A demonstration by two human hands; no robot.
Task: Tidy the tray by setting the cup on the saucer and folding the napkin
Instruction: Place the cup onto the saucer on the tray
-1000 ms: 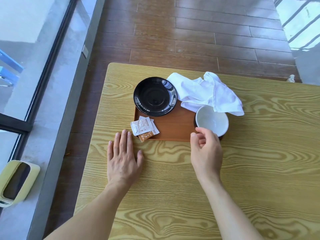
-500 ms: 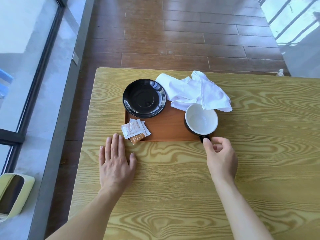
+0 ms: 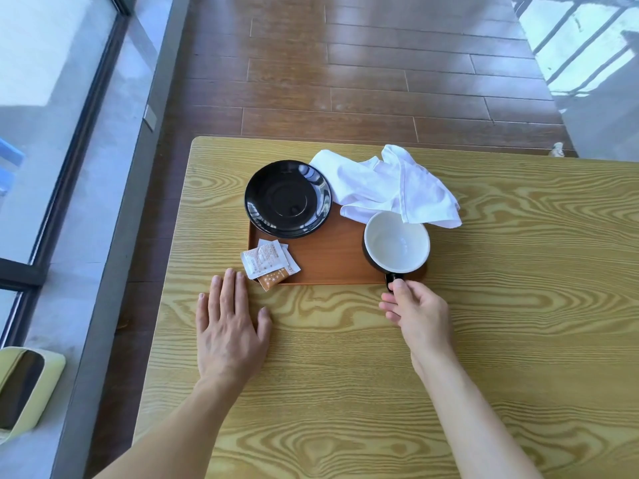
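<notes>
The cup point(image 3: 396, 243) — upright at the near right corner of the tray point(image 3: 328, 261) — is pinched by its handle in the right hand point(image 3: 416, 311), with the saucer point(image 3: 287, 198) lying up-left of the grip — the left hand point(image 3: 230, 331) is rested flat on the table point(image 3: 518, 305)

blk saucer point(image 3: 287, 198), wht napkin point(image 3: 387, 184), orange-brn tray point(image 3: 328, 261)
</notes>
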